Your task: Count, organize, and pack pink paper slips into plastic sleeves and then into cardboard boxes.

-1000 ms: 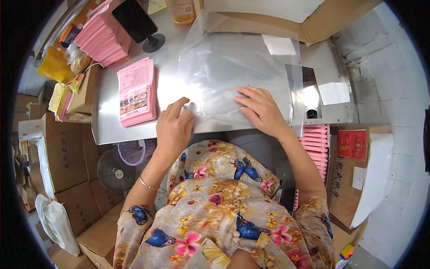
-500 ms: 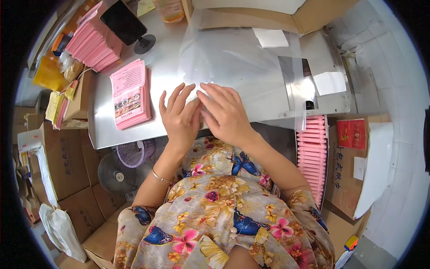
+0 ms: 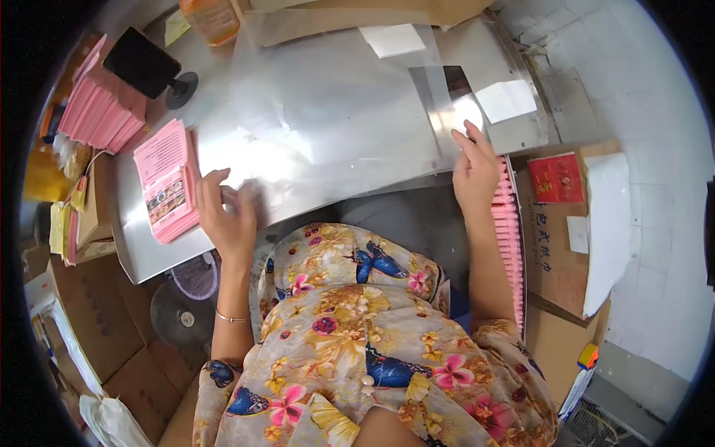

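Observation:
My left hand (image 3: 229,223) hovers over the table's front edge, just right of a stack of printed pink packets (image 3: 167,201). Its fingers are apart and slightly curled, with the thumb side smeared by motion; nothing shows in it. My right hand (image 3: 475,175) is raised at the table's right front, fingers apart and nothing visible in them. A clear plastic sheet (image 3: 328,112) lies across the metal table (image 3: 141,257) between the hands. Its right edge comes close to my right fingertips; whether they touch it I cannot tell.
A phone-like black screen on a stand (image 3: 145,63) and more stacked pink packets (image 3: 104,108) stand at the back left. White papers (image 3: 506,101) lie on the right. Below, a box with rows of pink packets (image 3: 508,246) stands beside a cardboard box (image 3: 555,246).
My hands were together over the table's front and have spread apart, left hand toward the pink stack, right hand to the right. The whole view has shifted, with the table now further left.

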The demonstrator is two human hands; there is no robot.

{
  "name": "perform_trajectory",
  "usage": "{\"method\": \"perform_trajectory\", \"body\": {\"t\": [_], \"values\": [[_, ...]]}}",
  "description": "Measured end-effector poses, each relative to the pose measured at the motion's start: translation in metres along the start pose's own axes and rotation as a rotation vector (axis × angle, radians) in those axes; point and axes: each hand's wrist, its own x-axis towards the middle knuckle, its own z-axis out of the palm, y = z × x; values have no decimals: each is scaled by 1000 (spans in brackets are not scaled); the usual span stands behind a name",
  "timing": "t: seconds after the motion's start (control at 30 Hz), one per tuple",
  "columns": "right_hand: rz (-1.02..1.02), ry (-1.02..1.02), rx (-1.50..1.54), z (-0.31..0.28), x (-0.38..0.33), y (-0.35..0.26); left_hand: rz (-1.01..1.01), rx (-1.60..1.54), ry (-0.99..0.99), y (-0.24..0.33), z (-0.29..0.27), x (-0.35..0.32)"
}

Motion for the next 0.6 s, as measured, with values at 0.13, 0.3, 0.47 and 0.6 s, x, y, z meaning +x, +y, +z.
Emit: {"method": "perform_trajectory", "body": {"t": [0.13, 0.3, 0.47, 0.6], "values": [[503, 17, 338, -21, -7, 15, -84, 48, 114, -21, -9, 7], [172, 52, 127, -24, -8, 23, -151, -161, 113, -20, -16, 5], [109, 134, 106, -23, -6, 34, -274, -158, 73, -32, -26, -4], [319, 162, 179, -32, -5, 26, -247, -235, 129, -28, -30, -4]]}}
